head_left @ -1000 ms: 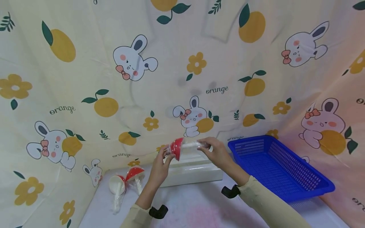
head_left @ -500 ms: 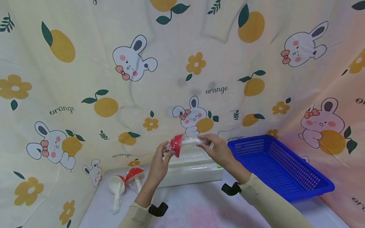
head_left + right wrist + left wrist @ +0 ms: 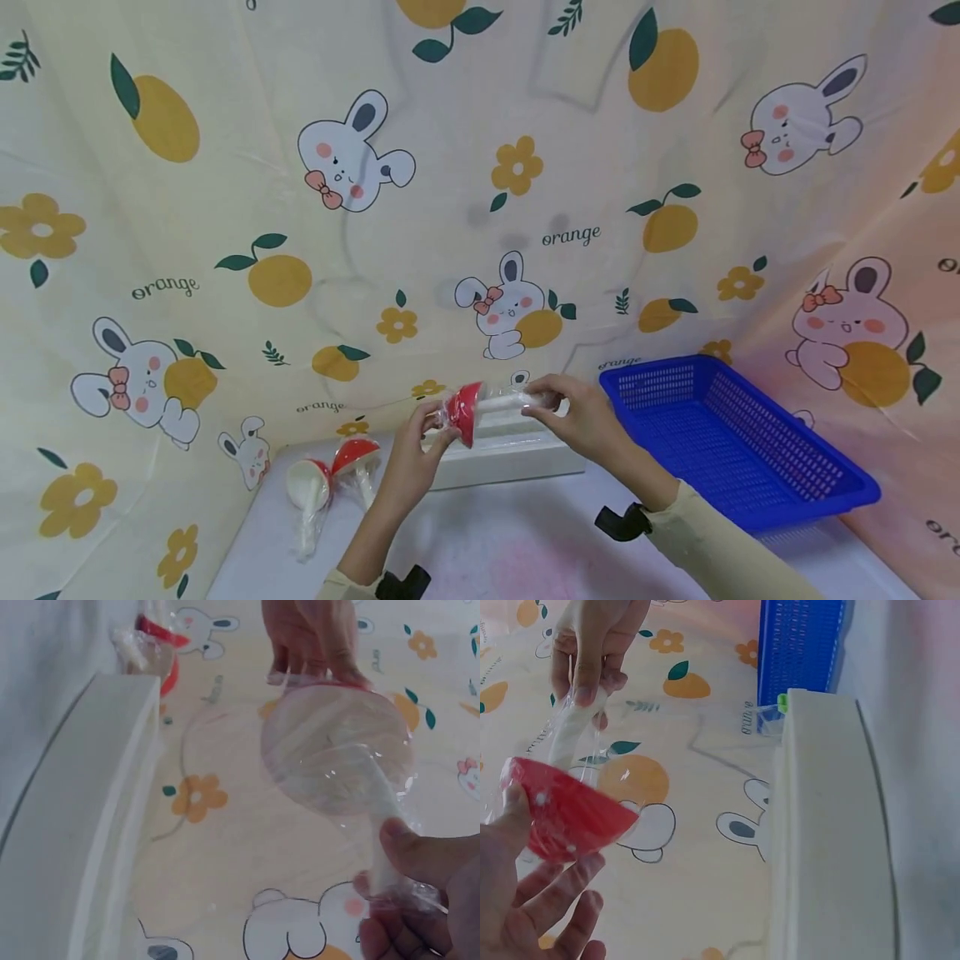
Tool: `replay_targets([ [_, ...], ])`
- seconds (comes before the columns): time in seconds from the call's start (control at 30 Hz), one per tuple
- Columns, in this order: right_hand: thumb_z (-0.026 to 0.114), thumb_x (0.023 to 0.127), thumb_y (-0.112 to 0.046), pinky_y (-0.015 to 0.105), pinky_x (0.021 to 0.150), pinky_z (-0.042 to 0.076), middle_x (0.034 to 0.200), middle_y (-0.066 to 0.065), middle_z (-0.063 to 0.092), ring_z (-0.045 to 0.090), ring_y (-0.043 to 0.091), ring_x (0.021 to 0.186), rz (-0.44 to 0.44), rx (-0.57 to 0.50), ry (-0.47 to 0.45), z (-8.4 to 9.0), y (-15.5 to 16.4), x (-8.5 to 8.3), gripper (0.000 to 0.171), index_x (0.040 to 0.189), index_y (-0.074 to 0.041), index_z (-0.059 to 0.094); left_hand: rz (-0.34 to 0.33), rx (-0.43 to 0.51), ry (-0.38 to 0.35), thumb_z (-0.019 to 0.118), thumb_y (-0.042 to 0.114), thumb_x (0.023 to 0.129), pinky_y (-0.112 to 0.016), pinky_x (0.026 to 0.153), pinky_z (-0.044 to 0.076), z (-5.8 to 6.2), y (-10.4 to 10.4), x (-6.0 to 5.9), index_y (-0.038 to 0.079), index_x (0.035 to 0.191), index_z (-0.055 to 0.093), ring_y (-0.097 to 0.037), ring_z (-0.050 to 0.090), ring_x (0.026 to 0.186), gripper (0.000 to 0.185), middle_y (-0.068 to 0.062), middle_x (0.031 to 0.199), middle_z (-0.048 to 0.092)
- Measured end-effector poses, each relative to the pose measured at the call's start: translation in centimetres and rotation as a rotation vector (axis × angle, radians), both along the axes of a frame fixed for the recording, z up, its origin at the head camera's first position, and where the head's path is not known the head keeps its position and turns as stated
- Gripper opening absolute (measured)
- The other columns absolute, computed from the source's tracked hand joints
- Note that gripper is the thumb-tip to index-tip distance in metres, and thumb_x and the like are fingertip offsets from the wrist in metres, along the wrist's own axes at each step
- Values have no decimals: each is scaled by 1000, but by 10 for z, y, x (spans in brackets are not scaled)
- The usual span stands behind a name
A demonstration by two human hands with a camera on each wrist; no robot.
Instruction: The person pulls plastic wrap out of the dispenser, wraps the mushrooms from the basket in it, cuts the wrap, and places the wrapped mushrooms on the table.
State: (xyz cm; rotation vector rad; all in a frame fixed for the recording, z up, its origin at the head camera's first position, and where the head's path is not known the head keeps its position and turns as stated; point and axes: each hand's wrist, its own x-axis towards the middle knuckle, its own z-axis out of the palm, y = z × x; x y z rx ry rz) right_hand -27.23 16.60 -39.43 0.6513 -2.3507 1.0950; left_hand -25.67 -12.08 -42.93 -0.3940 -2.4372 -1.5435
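A toy mushroom with a red cap (image 3: 465,416) and white stem, wrapped in clear plastic film, is held sideways above the table. My left hand (image 3: 412,458) grips the cap, its thumb on one side and fingers on the other. At the opposite end, my right hand (image 3: 583,418) pinches the film and the stem's end between thumb and fingers. The right wrist view shows the cap's pale underside (image 3: 330,754) under loose, wrinkled film. Just behind and below the mushroom lies a long white box-like device (image 3: 510,467), with a small green tab (image 3: 783,703) in the left wrist view.
Two more wrapped mushrooms, one with its pale underside showing (image 3: 307,486) and one with its red cap up (image 3: 356,454), lie at the left. A blue plastic basket (image 3: 795,517) stands at the right. A printed cloth (image 3: 450,208) hangs behind the table (image 3: 517,558).
Both hands rise slightly with the mushroom, then lower it toward the white device. The right hand also shifts a little to the right. The other mushrooms and the basket stay in place.
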Motion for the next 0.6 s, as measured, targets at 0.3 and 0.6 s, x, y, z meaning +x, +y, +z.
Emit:
replay_targets([
  [0.3,90,89,-23,25,62,55,86,-9,68,60,13,76,69,49,-155,-24,3,17,24,110,-16,80,-35,-61,-91,76,47,97,-70,110,42,-27,-10,16,16,134,61,-34,62,134,51,-4,134,73],
  [0.6,91,88,-23,24,60,51,81,-15,65,56,4,70,135,53,-195,-72,8,22,21,102,-20,76,-97,-103,-147,79,41,97,-63,100,46,-60,-13,29,14,127,63,-30,66,122,43,-2,125,75],
])
